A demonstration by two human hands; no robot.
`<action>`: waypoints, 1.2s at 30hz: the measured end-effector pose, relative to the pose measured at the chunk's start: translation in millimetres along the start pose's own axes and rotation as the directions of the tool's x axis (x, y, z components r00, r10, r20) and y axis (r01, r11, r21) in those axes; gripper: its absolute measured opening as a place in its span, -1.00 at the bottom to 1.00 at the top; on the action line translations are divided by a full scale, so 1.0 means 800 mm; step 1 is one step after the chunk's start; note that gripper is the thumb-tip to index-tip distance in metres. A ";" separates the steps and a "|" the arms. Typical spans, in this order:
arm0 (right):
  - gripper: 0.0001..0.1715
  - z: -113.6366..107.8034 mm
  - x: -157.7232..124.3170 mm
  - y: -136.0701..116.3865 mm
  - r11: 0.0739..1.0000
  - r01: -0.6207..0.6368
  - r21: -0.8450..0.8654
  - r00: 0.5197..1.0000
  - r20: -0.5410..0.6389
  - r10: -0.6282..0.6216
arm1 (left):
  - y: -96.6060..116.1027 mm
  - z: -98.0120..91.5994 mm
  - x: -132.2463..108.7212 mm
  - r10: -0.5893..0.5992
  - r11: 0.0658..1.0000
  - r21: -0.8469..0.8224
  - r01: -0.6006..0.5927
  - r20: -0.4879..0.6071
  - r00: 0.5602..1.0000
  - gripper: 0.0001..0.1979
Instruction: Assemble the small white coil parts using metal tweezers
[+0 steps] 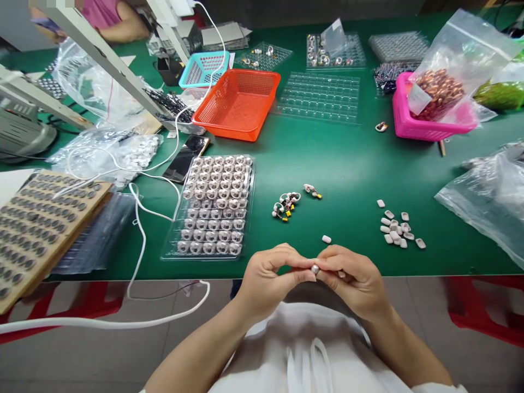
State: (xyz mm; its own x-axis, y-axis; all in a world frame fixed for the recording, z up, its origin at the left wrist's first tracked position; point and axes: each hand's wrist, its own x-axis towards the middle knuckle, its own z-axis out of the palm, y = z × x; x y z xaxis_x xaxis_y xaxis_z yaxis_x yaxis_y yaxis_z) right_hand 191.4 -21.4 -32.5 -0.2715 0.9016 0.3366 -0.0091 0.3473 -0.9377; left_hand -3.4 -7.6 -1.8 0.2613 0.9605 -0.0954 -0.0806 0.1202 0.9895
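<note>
Left hand (268,275) and right hand (352,275) pinched shut together on one small round part (315,268), fingertips touching, just below the green table (352,164) edge

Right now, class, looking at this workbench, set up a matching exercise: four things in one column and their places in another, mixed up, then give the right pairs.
Things:
1. orange basket
2. pink basket
3. filled clear tray
4. small round part

Places:
A. between the fingertips of both hands
B. far right, holding a bag of copper coils
C. left of the hands, near the table edge
D. centre back of the green table

Pairs: 1-D, 2-B, 3-C, 4-A
</note>
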 end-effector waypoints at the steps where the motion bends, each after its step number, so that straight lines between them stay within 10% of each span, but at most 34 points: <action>1: -0.56 -0.001 0.000 -0.001 1.000 0.014 0.003 1.000 0.022 -0.014 | 0.003 -0.002 0.002 -0.056 0.998 -0.002 0.056 0.019 0.998 -0.88; 8: -0.54 -0.002 0.006 -0.009 0.998 0.048 0.038 0.990 0.134 -0.053 | 0.015 -0.010 0.007 -0.320 0.934 -0.116 0.339 0.157 0.934 -0.85; 16: -0.64 -0.006 0.004 -0.012 0.998 0.007 0.069 0.991 0.136 -0.017 | 0.014 -0.006 0.007 -0.332 0.928 -0.108 0.358 0.201 0.922 -0.73; 21: -0.64 -0.016 0.009 -0.016 0.997 0.008 -0.070 0.993 0.116 0.001 | 0.011 -0.015 0.017 -0.414 0.874 -0.106 0.474 0.348 0.841 -0.70; 27: -0.58 -0.014 0.012 -0.014 0.934 0.145 -0.327 0.988 0.092 -0.121 | 0.018 -0.021 0.009 -0.319 0.946 0.121 0.302 0.160 0.934 -0.84; 36: -0.60 -0.013 0.020 -0.009 0.961 0.193 -0.197 0.980 0.085 -0.180 | 0.009 -0.011 -0.006 -0.371 0.897 -0.144 0.417 0.268 0.889 -0.79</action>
State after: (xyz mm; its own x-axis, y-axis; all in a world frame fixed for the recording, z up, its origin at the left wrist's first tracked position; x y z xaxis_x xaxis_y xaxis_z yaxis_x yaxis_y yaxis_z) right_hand 197.1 -7.0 -19.8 -0.3465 0.7992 0.4911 0.1286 0.5591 -0.8191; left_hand -13.9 -9.0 4.9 0.5203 0.7422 -0.4224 -0.1014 0.5448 0.8324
